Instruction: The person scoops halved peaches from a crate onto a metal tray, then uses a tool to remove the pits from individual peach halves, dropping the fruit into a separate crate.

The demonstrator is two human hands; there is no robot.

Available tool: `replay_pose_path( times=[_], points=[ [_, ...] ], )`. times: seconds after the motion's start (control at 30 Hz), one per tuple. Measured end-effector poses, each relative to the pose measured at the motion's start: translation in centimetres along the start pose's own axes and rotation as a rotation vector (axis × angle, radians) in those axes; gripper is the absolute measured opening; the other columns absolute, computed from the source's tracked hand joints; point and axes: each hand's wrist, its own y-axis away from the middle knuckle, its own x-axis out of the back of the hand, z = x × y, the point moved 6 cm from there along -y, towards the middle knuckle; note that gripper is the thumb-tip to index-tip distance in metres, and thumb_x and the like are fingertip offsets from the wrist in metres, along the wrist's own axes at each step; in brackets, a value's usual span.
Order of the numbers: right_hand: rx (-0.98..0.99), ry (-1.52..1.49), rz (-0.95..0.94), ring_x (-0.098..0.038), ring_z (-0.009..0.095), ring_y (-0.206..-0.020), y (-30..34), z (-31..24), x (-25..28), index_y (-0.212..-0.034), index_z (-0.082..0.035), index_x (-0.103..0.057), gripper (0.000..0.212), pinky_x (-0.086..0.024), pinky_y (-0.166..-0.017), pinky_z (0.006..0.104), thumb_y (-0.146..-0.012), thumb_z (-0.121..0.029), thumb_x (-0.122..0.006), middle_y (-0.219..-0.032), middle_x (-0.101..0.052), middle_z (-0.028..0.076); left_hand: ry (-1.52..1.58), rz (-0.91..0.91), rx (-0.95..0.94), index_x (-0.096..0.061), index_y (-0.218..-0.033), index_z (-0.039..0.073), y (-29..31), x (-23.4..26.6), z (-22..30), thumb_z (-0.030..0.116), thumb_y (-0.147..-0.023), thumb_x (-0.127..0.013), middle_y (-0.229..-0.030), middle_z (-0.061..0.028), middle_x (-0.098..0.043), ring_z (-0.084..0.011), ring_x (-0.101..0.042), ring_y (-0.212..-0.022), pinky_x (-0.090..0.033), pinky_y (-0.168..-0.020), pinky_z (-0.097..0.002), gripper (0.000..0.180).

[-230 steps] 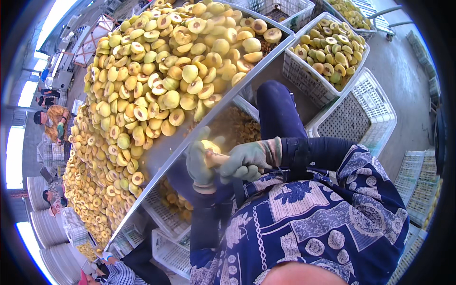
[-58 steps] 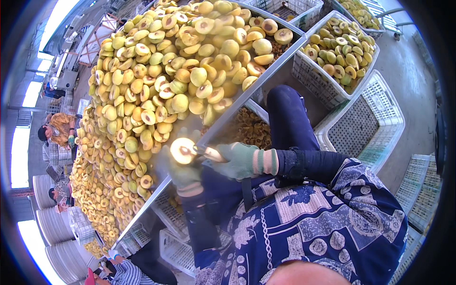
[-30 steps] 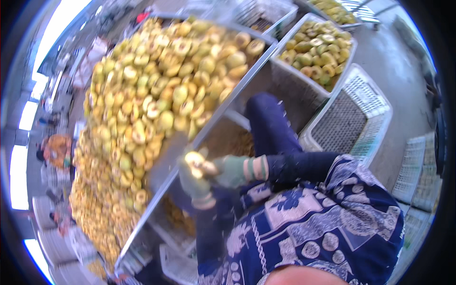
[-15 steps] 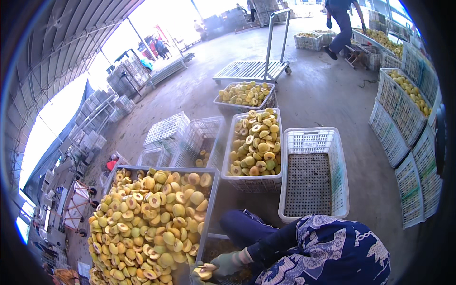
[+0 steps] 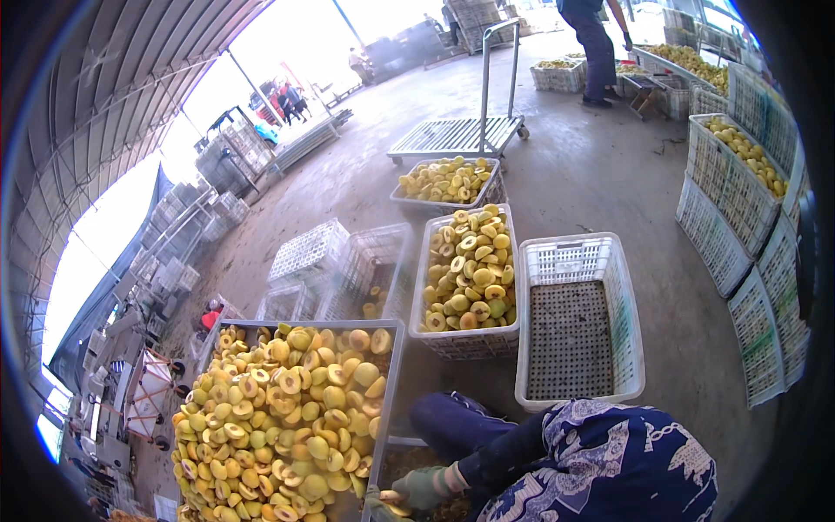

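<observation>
Head view: a grey concrete floor runs through an open shed with a curved corrugated roof, daylight coming in at the far side. Landmark is the long metal tray heaped with yellow halved peaches. Just beyond its far right corner stands a white plastic crate full of halved peaches, and beside that crate an empty white plastic crate. Farther out than both sits a second filled crate, then a metal platform trolley. Stacked white crates of fruit line the floor well to the tray's right, where another person in dark trousers stands.

Right hand, in a pale green glove on a dark blue sleeve, reaches low across to the tray's near right corner, fingers curled and closed around a peach half. Left hand sits just under it at the picture's bottom edge, mostly cut off; its grip cannot be told.
</observation>
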Motion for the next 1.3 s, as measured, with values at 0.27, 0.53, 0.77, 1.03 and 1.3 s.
replay_pose_path(
  times=[0.27, 0.53, 0.77, 1.03, 1.3],
  points=[
    [0.174, -0.099, 0.352, -0.065, 0.027, -0.084, 2.3, -3.2, 3.9, -0.100, -0.007, -0.058, 0.022, -0.051, -0.069, 0.0365, -0.086, -0.024, -0.054, -0.084, -0.065, 0.012, -1.063, 0.325, -0.683, -0.058, -0.102, -0.001, 0.6, 0.1, 3.2, 0.011, -0.073, -0.072, -0.090, -0.0088, -0.064, -0.0202, -0.061, -0.077, -0.050, -0.072, -0.0307, 0.034],
    [0.045, -0.268, 0.014, -0.064, 0.023, -0.086, 1.6, -1.4, -1.6, -0.103, -0.009, -0.056, 0.027, -0.048, -0.076, 0.0329, -0.084, -0.028, -0.057, -0.089, -0.064, 0.011, 0.573, -0.007, 0.147, -0.041, -0.133, -0.001, -0.9, 0.2, 2.1, 0.044, -0.095, -0.039, -0.123, -0.0198, -0.054, -0.0322, -0.058, -0.101, -0.048, -0.085, -0.0407, 0.059],
    [0.062, -0.054, -0.032, -0.062, 0.025, -0.087, 1.0, -0.7, -3.6, -0.100, -0.011, -0.054, 0.020, -0.046, -0.079, 0.0336, -0.088, -0.027, -0.051, -0.090, -0.061, 0.008, 0.432, 0.049, 0.076, -0.040, -0.133, 0.001, 0.1, 0.8, 2.0, 0.038, -0.095, -0.038, -0.124, -0.0184, -0.051, -0.0293, -0.055, -0.104, -0.047, -0.089, -0.0412, 0.053],
    [0.124, -0.103, -0.166, -0.057, 0.021, -0.094, 0.9, -1.5, -4.0, -0.103, -0.013, -0.055, 0.021, -0.044, -0.083, 0.0315, -0.092, -0.028, -0.044, -0.102, -0.058, 0.009, 0.394, 0.083, 0.081, -0.041, -0.131, 0.001, 0.3, 1.9, 1.6, 0.040, -0.095, -0.040, -0.121, -0.0207, -0.053, -0.0294, -0.059, -0.097, -0.051, -0.082, -0.0394, 0.054],
    [0.268, 0.558, -0.392, -0.055, 0.016, -0.092, 0.8, 0.4, -6.2, -0.110, -0.013, -0.056, 0.027, -0.042, -0.087, 0.0285, -0.096, -0.027, -0.038, -0.106, -0.057, 0.005, 0.331, 0.150, 0.075, -0.044, -0.127, -0.003, 0.8, 3.5, 0.1, 0.041, -0.095, -0.041, -0.113, -0.0227, -0.058, -0.0299, -0.063, -0.086, -0.053, -0.076, -0.0378, 0.055]
  ],
)
